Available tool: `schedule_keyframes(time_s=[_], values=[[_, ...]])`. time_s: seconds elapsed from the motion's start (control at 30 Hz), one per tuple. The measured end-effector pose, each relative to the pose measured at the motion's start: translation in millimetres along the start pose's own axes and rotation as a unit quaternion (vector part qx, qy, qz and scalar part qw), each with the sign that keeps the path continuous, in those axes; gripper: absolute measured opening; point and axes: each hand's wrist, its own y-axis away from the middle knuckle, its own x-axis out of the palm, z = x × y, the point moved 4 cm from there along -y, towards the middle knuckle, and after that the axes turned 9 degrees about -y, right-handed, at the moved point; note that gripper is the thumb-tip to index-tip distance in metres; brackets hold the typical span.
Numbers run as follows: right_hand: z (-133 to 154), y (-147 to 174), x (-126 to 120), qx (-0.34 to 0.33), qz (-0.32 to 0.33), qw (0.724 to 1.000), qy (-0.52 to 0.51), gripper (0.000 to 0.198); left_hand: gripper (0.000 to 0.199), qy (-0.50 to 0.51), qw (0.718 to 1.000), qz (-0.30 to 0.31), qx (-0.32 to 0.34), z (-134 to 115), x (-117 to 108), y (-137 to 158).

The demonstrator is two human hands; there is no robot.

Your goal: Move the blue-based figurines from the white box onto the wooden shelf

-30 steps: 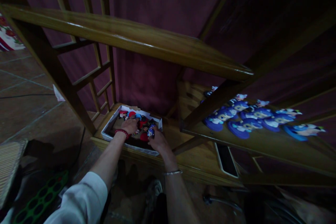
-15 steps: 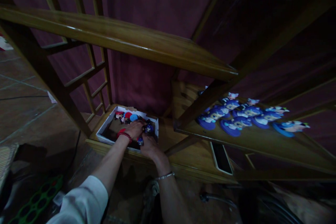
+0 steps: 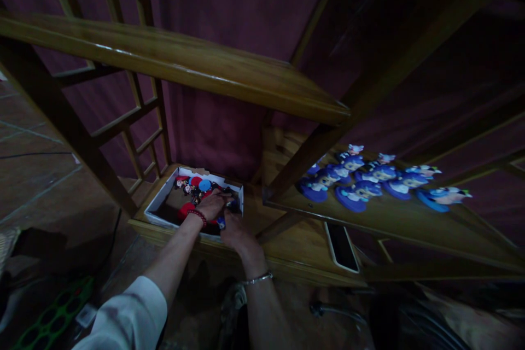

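Note:
A shallow white cardboard box rests on the low wooden shelf, with several small toy figurines lying in it. My left hand, with a red bead bracelet at the wrist, reaches over the figurines, its fingers stretched toward the right end of the box. Beside it my right hand, wearing a silver bracelet, is curled at the box's near right corner around a small dark-blue figurine. Its fingertips are partly hidden. Red and blue round pieces, including a blue disc, lie toward the back of the box.
Several blue-haired figurines on round bases stand on the raised shelf at right. A phone lies on the lower shelf. A wooden beam crosses above my hands. A green tray with holes is at lower left.
My left hand has shifted slightly over the blue-haired figurine in the box, covering more of it. The right hand stays at the near right corner. The view has moved a little.

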Motion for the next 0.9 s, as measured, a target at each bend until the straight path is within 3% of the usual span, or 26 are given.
schedule_keyframes(time_s=[0.27,0.5,0.67,0.9], values=[[-0.9,2.4,-0.4,-0.003,0.006,1.000,0.016,0.047,0.039,-0.008,1.000,0.021,-0.018,-2.9,1.1,-0.9],[0.6,3.9,-2.2,-0.014,0.012,1.000,0.012,0.050,0.030,-0.026,0.993,0.013,-0.115,-1.2,-2.1,-0.5],[0.5,5.9,-3.4,-0.011,0.012,1.000,0.006,0.049,0.028,-0.036,0.993,0.025,-0.106,-2.8,-0.2,0.0],[-1.4,6.9,-2.1,-0.012,0.014,1.000,0.004,0.043,0.041,-0.051,0.997,0.029,-0.050,-1.6,6.8,0.4]])
